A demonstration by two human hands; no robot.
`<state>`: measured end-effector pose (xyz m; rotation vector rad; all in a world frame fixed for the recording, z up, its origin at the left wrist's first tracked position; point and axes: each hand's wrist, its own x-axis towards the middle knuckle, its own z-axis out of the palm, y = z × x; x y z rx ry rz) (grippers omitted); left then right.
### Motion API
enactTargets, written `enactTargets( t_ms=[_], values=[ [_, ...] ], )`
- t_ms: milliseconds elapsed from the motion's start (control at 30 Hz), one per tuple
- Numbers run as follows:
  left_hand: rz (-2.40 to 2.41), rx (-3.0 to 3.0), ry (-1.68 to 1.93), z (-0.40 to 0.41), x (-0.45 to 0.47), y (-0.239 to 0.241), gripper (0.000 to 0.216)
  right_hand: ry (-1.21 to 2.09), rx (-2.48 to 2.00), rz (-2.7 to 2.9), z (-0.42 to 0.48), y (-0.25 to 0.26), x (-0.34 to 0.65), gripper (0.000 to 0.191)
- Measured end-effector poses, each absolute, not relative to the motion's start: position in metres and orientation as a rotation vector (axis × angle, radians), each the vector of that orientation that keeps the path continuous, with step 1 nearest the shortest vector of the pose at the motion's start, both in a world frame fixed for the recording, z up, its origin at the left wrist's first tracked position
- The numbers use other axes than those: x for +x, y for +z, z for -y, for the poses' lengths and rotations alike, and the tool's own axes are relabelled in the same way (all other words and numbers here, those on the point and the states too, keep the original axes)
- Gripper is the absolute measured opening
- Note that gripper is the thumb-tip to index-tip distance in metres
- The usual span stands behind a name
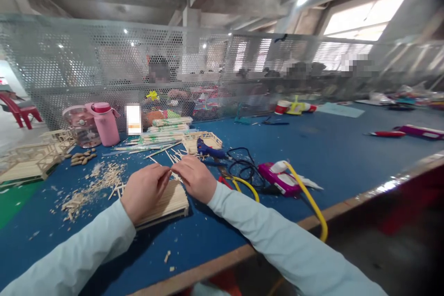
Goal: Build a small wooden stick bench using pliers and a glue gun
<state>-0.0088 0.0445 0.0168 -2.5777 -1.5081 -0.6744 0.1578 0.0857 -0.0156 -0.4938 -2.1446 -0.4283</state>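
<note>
My left hand [144, 190] and my right hand [196, 176] meet over a small wooden stick platform [169, 203] on the blue table. Both sets of fingers are pinched together at the platform's far side. Whatever lies between the fingertips is too small to make out. Behind my hands are loose wooden sticks [172, 153] and a blue glue gun [210, 149]. A second stick model with railings [204, 138] stands just past the glue gun. Part of the near platform is hidden by my left hand.
Broken stick bits [93, 189] and peanuts [83, 157] lie at left, near a pink bottle [107, 125]. More stick models [31, 162] stand far left. A purple power strip [280, 179] with a yellow cord [308, 199] sits right. A perforated metal screen [114, 64] runs behind.
</note>
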Motion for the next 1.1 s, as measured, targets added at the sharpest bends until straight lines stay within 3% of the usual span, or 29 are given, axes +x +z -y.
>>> enactTargets(
  t_ms=[233,367,467,700,833,1100],
  values=[
    [1.516,-2.547,-0.779,-0.044,-0.012,0.021,0.036,-0.402,-0.57,2.143,-0.088,-0.002,0.161,0.023],
    [1.566,-2.478,-0.918,-0.049,-0.017,0.024,0.037,-0.297,-1.401,2.099,-0.092,0.015,0.184,0.033],
    [1.594,-2.442,-1.023,-0.054,-0.022,0.023,0.036,-0.205,-1.672,2.225,-0.095,0.011,0.199,0.027],
    [1.582,-2.42,-1.149,-0.055,-0.023,0.02,0.033,0.017,-1.765,2.54,-0.094,-0.006,0.202,0.02],
    [1.564,-2.408,-1.22,-0.055,-0.023,0.02,0.032,0.019,-1.82,2.577,-0.088,-0.001,0.196,0.006],
    [1.493,-2.459,-1.304,-0.054,-0.025,0.022,0.031,-0.024,-1.972,2.389,-0.081,-0.003,0.185,0.013]
  ],
)
